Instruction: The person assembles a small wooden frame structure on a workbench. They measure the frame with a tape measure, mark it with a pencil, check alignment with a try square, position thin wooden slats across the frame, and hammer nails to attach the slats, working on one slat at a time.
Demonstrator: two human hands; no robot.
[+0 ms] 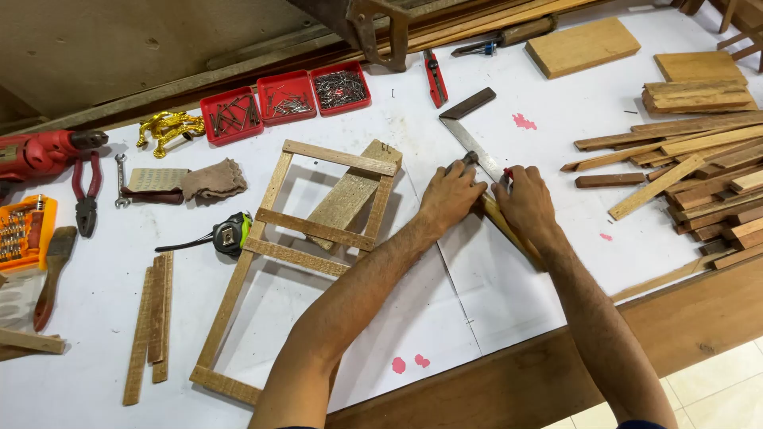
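Both forearms reach up from the near edge over the white tabletop (493, 302) and draw together near its middle. The left hand (449, 199) lies palm down, fingers curled and pressed together on the metal blade of a try square (470, 127), pinning it flat; the right hand (524, 202) sits just beside it, its grip pinching a small red-tipped pencil (507, 171) against the blade's edge. Under both hands runs a narrow wooden strip (520, 238), slanting toward the near right, with the square laid across it. Left of the arms lies a wooden ladder-like frame (274, 238) with a loose plank (350, 195) resting across its upper rungs. A tape measure (230, 233) sits touching the frame's left rail, and a few loose slats (151, 326) lie farther left. On the right is a heap of wood offcuts (699, 175). Farther back stand three red trays of nails (286, 99), gold handles (168, 127), pliers (86, 195) and a red drill (40, 151).
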